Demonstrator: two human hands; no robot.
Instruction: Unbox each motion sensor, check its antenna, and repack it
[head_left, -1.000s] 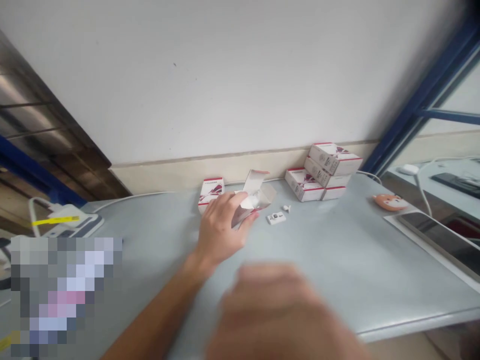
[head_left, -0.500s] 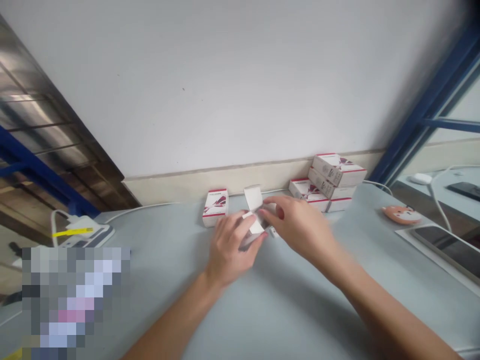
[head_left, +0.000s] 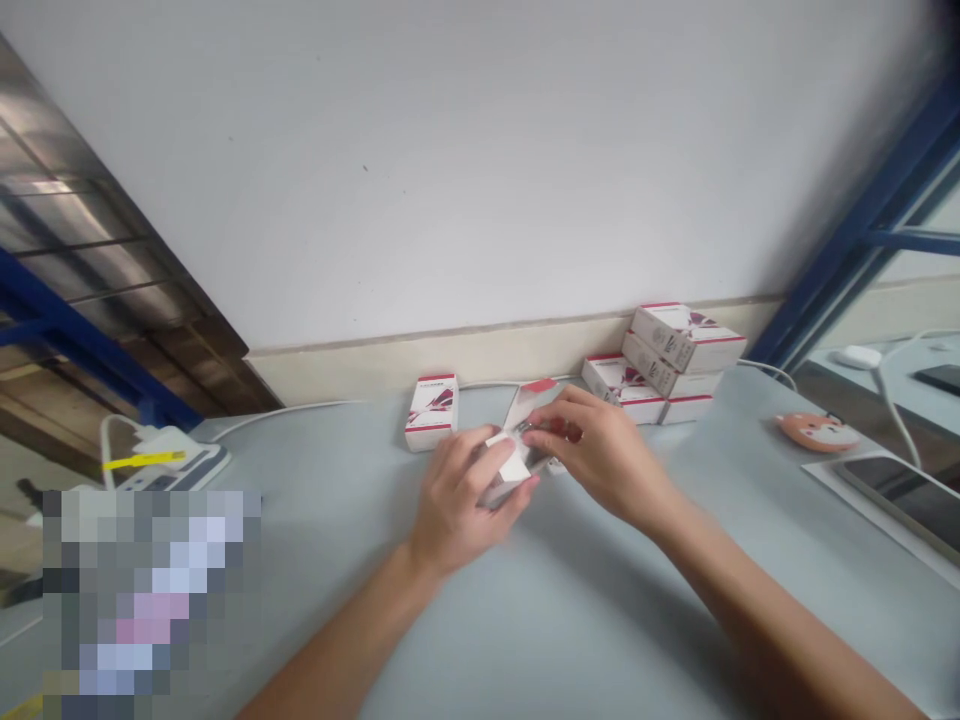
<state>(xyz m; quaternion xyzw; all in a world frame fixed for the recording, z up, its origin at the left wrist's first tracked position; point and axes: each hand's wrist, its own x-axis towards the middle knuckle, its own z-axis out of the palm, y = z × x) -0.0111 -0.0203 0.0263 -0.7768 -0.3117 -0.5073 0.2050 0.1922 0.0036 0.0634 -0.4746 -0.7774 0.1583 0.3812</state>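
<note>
Nearest: L hand (head_left: 466, 498) has fingers curled round the open white carton (head_left: 517, 450), pinching it from lower left. R hand (head_left: 602, 452) is now in, sharp, not the blur of 1 s ago, w/ fingertips (head_left: 541, 432) pressed on the carton's far side, so both grips are closed on the same box, fingers nearly meeting. Carton sits btwn the hands; can't tell if it touches the worktop (head_left: 600, 630).

Its red-edged flap (head_left: 538, 386) now leans right, vs. upright 0.5 s ago. A white insert (head_left: 512, 464) shows at the mouth by the L fingers; rest of the inside is hidden. The small white parts seen on the worktop 1 s ago are now mostly hidden behind the hands.

Further: a closed red-&-white box (head_left: 431, 412) stands just left of the hands. To the right, a stack of similar boxes (head_left: 664, 365) sits against the skirting (head_left: 510, 345). Right again: orange fox-face pad (head_left: 817, 432), then a tablet (head_left: 907, 505). Far left: a white cable (head_left: 285, 415) runs to a charger (head_left: 169, 465) w/ yellow strip.
</note>
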